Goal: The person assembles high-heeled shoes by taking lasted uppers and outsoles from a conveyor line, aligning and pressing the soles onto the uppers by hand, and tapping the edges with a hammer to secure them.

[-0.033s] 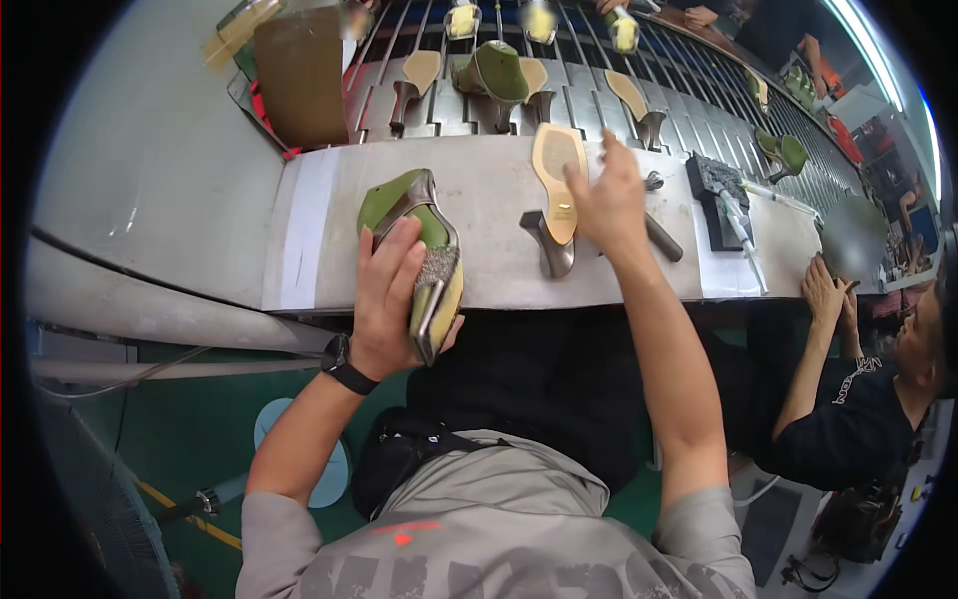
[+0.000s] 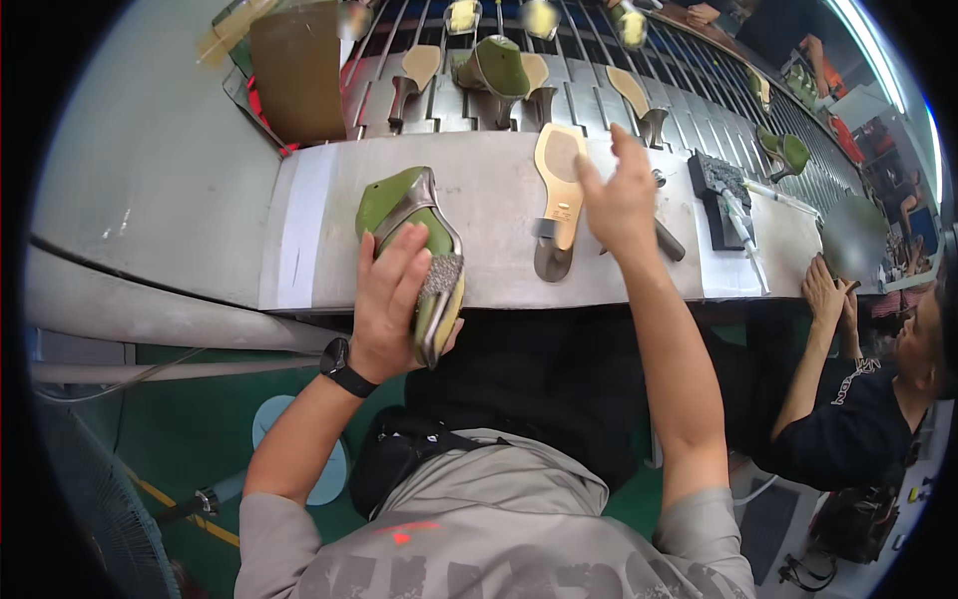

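Observation:
A half-made shoe (image 2: 445,280) with a green form inside, silver straps and a glittery band is gripped in my left hand (image 2: 389,290), over the bench's front edge. To its right, a beige sole (image 2: 562,185) lies on the bench, with a metallic heel (image 2: 552,262) at its near end. My right hand (image 2: 621,205) hovers at the sole's right edge, thumb and fingers apart, holding nothing that I can see. Whether the thumb touches the sole, I cannot tell. A dark tool handle (image 2: 669,240) lies partly behind that hand.
Beyond the bench (image 2: 479,180) runs a slatted conveyor (image 2: 384,75) carrying heeled soles (image 2: 421,68) and green-formed shoes (image 2: 492,70). A black block (image 2: 720,200) with syringes (image 2: 743,225) stands at right. A brown board (image 2: 296,75) rises at back left. A co-worker (image 2: 848,399) sits at right.
The sole with its heel has shifted slightly and the heel now lies turned differently. My right hand has moved a little to the right. My left hand still holds the shoe in nearly the same place.

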Tool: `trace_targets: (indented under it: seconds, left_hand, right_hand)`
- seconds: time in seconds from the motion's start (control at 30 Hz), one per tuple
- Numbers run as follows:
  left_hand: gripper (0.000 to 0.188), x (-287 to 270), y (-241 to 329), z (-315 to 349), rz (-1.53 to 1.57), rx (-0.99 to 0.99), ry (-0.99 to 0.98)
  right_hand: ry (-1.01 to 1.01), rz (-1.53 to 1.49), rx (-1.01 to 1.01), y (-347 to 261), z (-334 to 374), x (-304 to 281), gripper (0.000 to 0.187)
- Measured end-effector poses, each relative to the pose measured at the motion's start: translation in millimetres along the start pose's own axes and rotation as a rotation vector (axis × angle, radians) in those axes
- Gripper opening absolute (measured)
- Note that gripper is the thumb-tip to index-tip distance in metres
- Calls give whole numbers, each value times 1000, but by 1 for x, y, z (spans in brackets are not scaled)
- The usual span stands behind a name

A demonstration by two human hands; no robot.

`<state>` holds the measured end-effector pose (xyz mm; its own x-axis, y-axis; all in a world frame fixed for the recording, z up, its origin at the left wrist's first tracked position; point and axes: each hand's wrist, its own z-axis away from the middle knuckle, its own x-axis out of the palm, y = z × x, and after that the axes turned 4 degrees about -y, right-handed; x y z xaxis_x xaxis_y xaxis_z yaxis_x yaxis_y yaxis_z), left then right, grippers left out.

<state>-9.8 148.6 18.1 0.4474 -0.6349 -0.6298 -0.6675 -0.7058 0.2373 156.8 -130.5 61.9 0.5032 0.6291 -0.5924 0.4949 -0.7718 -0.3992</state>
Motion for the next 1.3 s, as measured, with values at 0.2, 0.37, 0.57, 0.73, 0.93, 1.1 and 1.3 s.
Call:
trace_targets:
  seconds: [0.2,0.37,0.57,0.73,0.93,1.1,1.3]
  left_hand:
    - [77,16,11,23,-90,-43,-66]
    - [81,33,17,22,-116,-106,107]
    - [77,-25,11,-20,84,-195,-70]
    - [47,-55,-35,-96,772,-370,460]
    - [35,-51,-48,-131,1094,-497,504]
    - [44,-78,-47,-134,1474,-626,300]
    - [44,-71,-22,-138,1415,-720,96]
  right_hand:
    - [-548,-1378,630,-45,26,-20,53]
    - [-373,-1111,634,-71,57,-5,41]
    - [-514,-1029,771,-65,42,4,41]
    - [-513,-1047,738,-63,52,1,29]
    - [-251,-255,154,-72,82,-21,23]
    - [-180,-709,407,-55,121,-73,9]
    - [-134,-1418,865,-75,185,-144,65]
